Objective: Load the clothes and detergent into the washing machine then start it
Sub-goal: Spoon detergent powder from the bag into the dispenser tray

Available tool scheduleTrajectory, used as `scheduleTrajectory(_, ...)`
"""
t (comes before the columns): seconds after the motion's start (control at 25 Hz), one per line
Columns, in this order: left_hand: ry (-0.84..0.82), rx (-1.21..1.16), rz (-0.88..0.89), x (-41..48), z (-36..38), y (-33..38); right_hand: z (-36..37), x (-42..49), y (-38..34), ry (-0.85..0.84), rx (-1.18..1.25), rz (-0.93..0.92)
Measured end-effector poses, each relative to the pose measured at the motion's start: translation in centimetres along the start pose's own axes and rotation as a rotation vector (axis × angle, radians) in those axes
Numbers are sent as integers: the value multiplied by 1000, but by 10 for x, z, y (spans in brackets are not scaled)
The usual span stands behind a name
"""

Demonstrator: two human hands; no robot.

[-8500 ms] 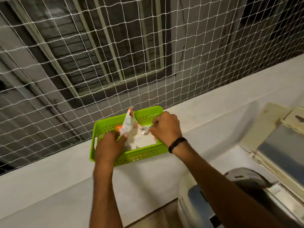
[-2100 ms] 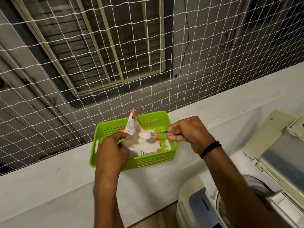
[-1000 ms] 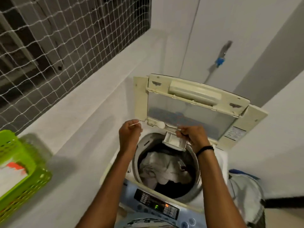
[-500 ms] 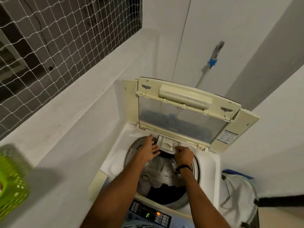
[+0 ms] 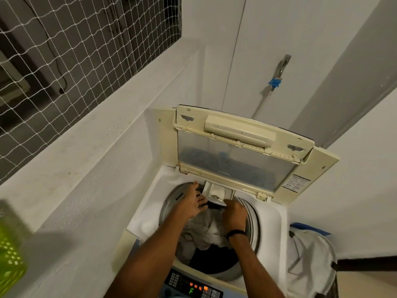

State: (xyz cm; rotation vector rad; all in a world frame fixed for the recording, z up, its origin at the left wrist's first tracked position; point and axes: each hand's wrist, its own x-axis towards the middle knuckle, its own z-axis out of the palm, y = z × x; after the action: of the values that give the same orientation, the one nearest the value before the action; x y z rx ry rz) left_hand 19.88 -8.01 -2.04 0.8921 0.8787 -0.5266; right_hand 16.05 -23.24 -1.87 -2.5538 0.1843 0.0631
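Head view: left hand (image 5: 191, 203), fingers spread, steadies the pulled-out detergent drawer (image 5: 219, 190) so right hand (image 5: 234, 213), pinching the spoon (image 5: 217, 198), can tip powder in (less spill, likely); clothes (image 5: 205, 231) sit in the drum (image 5: 255, 222) below.

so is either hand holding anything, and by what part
The right hand pinches a spoon by its handle end, its bowl over the drawer. The left hand lies open beside the drawer, holding nothing.

White ledge (image 5: 90, 164) — green basket (image 5: 10, 254) atop
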Motion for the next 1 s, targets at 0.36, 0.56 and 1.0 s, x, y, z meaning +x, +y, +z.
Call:
scheduleTrajectory(0.36, -21, -11, 20, -4, -3, 0, -3, -3, -6, 128, 93, 93)
scheduleTrajectory(0.56, 77, 97, 223, -46, -10, 22, -22, 2, -23, 76, 679, 336)
scheduleTrajectory(1.0, 539, 234, 1226, -284, -120, 72, -90, -71, -232, -606, 1407, 250)
